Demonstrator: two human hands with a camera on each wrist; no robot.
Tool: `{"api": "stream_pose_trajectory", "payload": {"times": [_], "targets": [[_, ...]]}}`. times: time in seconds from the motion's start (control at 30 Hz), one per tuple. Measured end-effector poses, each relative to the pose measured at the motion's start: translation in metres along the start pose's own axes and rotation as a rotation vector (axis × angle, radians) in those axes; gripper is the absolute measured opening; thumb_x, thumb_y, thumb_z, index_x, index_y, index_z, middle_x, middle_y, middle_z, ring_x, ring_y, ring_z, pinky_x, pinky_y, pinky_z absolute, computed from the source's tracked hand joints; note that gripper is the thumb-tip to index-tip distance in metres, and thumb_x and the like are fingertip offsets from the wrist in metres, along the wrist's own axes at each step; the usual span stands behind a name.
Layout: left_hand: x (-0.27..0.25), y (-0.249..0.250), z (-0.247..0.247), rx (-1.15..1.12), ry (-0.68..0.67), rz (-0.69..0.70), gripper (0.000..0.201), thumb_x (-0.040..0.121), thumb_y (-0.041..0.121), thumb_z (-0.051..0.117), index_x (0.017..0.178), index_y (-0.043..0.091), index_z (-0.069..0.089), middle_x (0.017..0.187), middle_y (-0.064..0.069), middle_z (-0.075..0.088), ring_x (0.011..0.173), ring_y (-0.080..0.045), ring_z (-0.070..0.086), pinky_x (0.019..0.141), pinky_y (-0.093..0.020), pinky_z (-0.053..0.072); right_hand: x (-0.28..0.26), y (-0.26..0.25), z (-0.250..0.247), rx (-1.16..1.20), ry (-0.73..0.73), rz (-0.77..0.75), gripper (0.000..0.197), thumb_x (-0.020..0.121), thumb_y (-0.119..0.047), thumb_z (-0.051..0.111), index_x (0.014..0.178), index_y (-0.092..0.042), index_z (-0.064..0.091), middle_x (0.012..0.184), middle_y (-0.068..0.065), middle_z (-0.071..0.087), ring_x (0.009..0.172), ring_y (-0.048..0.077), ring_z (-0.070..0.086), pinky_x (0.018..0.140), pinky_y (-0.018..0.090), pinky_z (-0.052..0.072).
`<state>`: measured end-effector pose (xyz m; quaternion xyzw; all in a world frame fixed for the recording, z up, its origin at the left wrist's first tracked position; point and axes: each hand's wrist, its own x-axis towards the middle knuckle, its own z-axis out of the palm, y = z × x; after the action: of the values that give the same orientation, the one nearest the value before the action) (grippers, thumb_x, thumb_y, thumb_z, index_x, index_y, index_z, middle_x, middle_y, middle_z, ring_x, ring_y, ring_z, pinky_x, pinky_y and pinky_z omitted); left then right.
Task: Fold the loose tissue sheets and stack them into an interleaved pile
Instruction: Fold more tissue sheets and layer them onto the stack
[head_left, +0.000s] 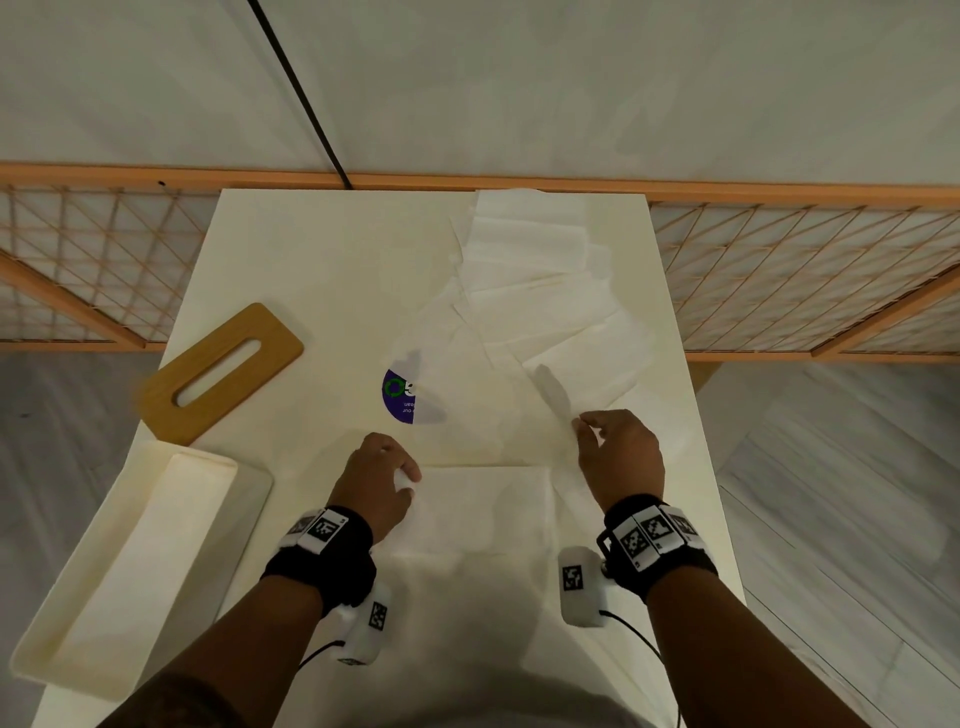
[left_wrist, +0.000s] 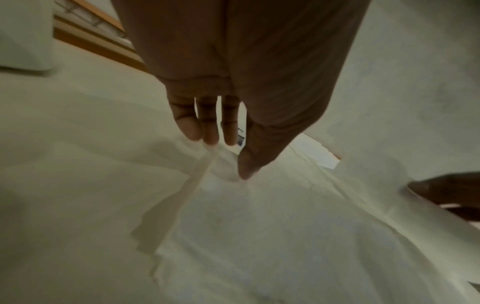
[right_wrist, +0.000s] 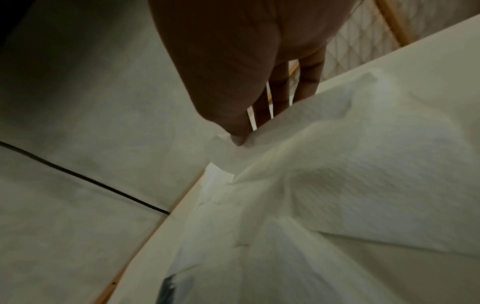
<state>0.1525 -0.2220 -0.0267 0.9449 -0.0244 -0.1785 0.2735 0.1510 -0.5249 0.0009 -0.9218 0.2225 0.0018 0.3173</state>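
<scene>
From the head view, our left hand (head_left: 376, 478) pinches the near-left corner of a tissue sheet (head_left: 483, 514) that lies toward the near edge of the white table (head_left: 311, 260). Our right hand (head_left: 618, 457) pinches the sheet's right corner and holds it raised off the table. Beyond the sheet, a spread of loose tissue sheets (head_left: 530, 291) runs from the far edge down the right half of the table, partly covering a purple printed wrapper (head_left: 399, 396). A wooden lid with a slot (head_left: 223, 371) lies near the left edge, and a white tray (head_left: 124, 561) sits at the near-left corner.

At the left wrist, the thumb (left_wrist: 246, 164) and fingertips (left_wrist: 210, 137) close narrowly on a small bunched bit of tissue, the rest of the sheet lying flat on the table below.

At the right wrist, the thumb (right_wrist: 233, 127) presses a tissue corner (right_wrist: 226, 152) against the fingers behind it, and the embossed sheet hangs from that pinch in loose folds toward the table's right edge.
</scene>
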Motion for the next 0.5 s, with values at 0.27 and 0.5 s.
{"api": "stream_pose_trajectory", "payload": {"times": [0.27,0.5], "targets": [[0.009,0.091,-0.021,-0.751,-0.264,-0.016,0.054,0.082,0.069,0.060,0.120,0.032,0.062,0.124,0.015,0.065,0.117,-0.001,0.058,0.101,-0.032,0.047,-0.018,-0.062,-0.007,0.250,-0.026,-0.185,0.011,0.091,-0.036,0.070,0.088,-0.026,0.075,0.085,-0.012,0.071,0.074,0.005,0.065,0.072,0.029,0.056],[0.008,0.125,-0.032,-1.285,-0.367,-0.112,0.070,0.091,0.062,0.042,0.132,0.008,0.060,0.127,-0.011,0.068,0.118,-0.022,0.064,0.099,-0.039,0.050,-0.037,-0.096,-0.009,0.438,-0.303,-0.285,0.012,0.096,-0.026,0.066,0.101,-0.024,0.076,0.093,-0.014,0.074,0.082,-0.006,0.064,0.069,0.002,0.043]]}}
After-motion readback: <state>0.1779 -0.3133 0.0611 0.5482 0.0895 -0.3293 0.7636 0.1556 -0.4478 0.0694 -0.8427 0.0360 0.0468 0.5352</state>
